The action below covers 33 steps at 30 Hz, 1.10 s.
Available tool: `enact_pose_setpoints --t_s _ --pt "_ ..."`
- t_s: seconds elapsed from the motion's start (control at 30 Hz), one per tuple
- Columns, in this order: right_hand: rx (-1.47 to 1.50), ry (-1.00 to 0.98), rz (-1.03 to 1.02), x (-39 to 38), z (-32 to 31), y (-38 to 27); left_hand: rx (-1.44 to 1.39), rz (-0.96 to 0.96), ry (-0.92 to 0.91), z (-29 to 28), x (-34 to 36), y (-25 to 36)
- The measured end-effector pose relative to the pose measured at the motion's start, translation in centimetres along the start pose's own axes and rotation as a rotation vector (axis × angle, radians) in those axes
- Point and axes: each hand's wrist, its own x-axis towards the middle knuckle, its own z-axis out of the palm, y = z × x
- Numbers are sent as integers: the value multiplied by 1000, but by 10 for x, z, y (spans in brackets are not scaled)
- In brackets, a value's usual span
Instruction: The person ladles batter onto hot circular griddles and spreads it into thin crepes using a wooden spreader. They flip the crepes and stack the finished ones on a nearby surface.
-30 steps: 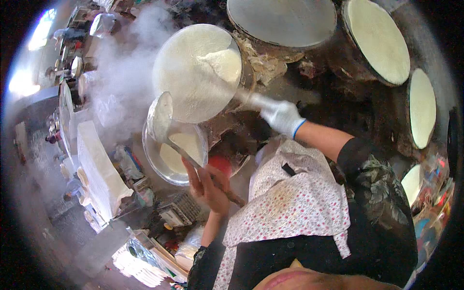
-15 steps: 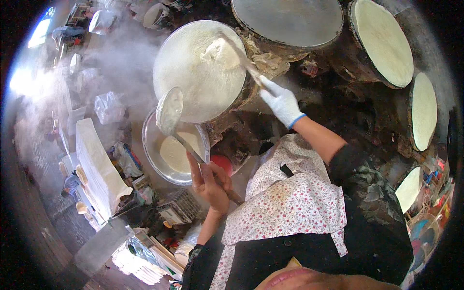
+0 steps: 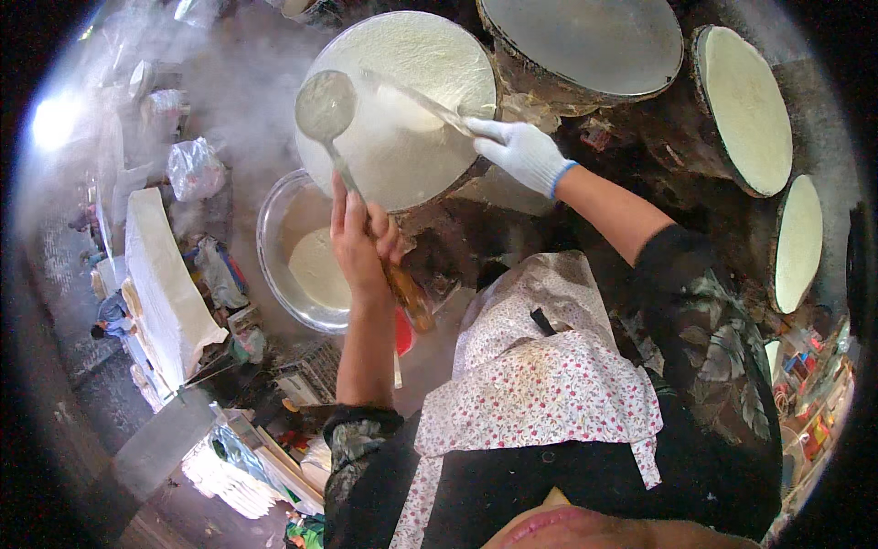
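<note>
My left hand (image 3: pixel 359 240) is wrapped round the handle of a ladle (image 3: pixel 326 102). Its round, batter-coated bowl hangs above the left part of a wide round griddle (image 3: pixel 402 174), which is covered with pale batter. In my right hand (image 3: pixel 526 156), wearing a white glove with a blue cuff, is a long thin spatula (image 3: pixel 422 106). Its blade points left across the griddle, and steam blurs its tip. Below the griddle, left of my left forearm, stands a clear-walled basin (image 3: pixel 274 265) with cream-coloured batter (image 3: pixel 322 270) in it.
Beyond to the right is a bare grey griddle (image 3: pixel 585 41). Farther right are round trays with pale sheets (image 3: pixel 748 110). A white cloth-covered table (image 3: pixel 169 284) and a plastic bag (image 3: pixel 195 170) lie left. A red container (image 3: pixel 402 331) sits below the basin. Steam drifts at upper left.
My left hand has carried the ladle up from over the basin to above the griddle. The spatula has swung left, and the raised lump of batter near its blade looks flatter. The view has shifted.
</note>
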Motion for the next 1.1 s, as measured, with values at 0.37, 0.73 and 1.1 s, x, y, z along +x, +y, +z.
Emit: enact_pose_setpoints --t_s 0.37,0.73,1.1 --pt "10 23 103 -50 7 -13 -673 -541 22 27 -17 -37" --pt "169 208 188 -87 3 1 -1307 -503 -311 -31 -87 17" --pt "-19 117 47 -114 78 -2 -1218 -553 -480 5 -43 71"
